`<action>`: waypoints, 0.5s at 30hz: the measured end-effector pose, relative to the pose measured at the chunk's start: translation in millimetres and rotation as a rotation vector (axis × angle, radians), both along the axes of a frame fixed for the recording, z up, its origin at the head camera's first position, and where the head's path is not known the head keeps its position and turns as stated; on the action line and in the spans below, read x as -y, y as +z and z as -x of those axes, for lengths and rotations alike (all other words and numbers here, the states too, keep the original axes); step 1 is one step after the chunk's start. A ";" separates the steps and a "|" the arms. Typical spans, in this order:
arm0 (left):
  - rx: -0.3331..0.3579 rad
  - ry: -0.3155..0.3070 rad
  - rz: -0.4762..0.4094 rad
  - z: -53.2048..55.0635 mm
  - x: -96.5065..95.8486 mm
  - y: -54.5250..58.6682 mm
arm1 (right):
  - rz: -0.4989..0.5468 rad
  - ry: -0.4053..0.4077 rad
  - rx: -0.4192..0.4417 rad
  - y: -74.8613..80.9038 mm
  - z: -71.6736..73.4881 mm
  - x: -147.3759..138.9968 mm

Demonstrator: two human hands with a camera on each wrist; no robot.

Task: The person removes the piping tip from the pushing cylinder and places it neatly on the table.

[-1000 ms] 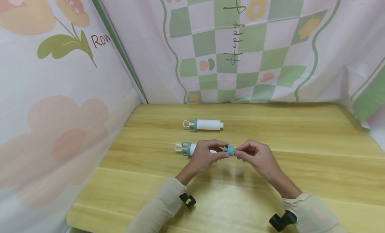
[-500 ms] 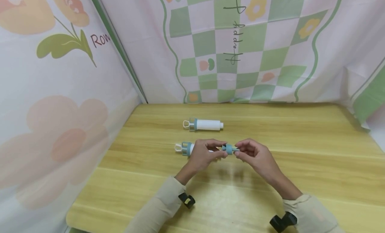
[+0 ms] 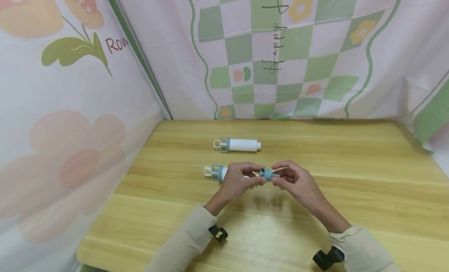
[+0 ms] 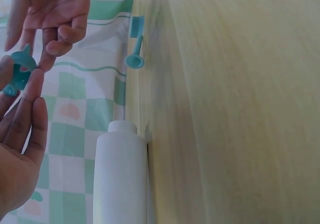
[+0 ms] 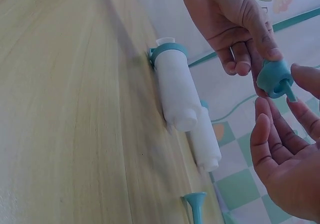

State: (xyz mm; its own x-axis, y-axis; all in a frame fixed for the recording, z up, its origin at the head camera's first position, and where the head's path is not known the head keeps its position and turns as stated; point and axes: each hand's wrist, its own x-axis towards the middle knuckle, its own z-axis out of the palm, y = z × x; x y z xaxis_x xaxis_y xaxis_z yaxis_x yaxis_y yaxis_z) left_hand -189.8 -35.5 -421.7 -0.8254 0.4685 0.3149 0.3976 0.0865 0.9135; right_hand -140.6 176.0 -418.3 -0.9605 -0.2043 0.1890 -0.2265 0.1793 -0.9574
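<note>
Above the table, my left hand point(image 3: 238, 179) pinches a small teal plastic cap point(image 3: 268, 174) with a thin stem between thumb and fingers. The stem points right, toward my right hand point(image 3: 298, 182). In the right wrist view, fingertips of that right hand touch near the stem and cap rim, with its fingers spread around them. Beneath my left hand lies a white tube point(image 3: 218, 173) with a teal collar and a white loop handle, partly hidden. On the table, the left wrist view shows a teal funnel-shaped piece point(image 4: 135, 44); the head view does not plainly show it.
Farther back lies a second white tube point(image 3: 243, 145) with the same collar and loop handle. The wooden table point(image 3: 368, 178) meets a printed curtain point(image 3: 287, 50) behind and another at the left. Black cameras point(image 3: 218, 234) sit on both wrists.
My right fingers have spread off the stem, with the index finger lifting higher toward the cap. My left hand keeps the cap in nearly the same place. The tubes have not moved.
</note>
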 end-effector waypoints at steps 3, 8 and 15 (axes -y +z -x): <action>-0.016 -0.001 0.011 0.2 -0.5 0.2 | -0.007 -0.001 -0.008 -0.1 -0.1 0.5; -0.024 0.001 0.032 0.0 -1.6 0.9 | -0.012 0.006 -0.025 -1.2 0.0 1.5; -0.095 0.012 0.038 1.4 -0.1 1.7 | -0.027 0.011 -0.044 -2.8 1.2 2.1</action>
State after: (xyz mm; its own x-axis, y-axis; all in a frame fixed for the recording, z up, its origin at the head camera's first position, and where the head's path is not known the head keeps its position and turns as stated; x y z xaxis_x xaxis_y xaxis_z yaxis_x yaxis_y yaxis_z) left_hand -191.2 -35.4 -419.9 -0.7987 0.4714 0.3740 0.4806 0.1256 0.8679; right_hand -141.8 173.9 -421.1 -0.9489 -0.2208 0.2255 -0.2708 0.2025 -0.9411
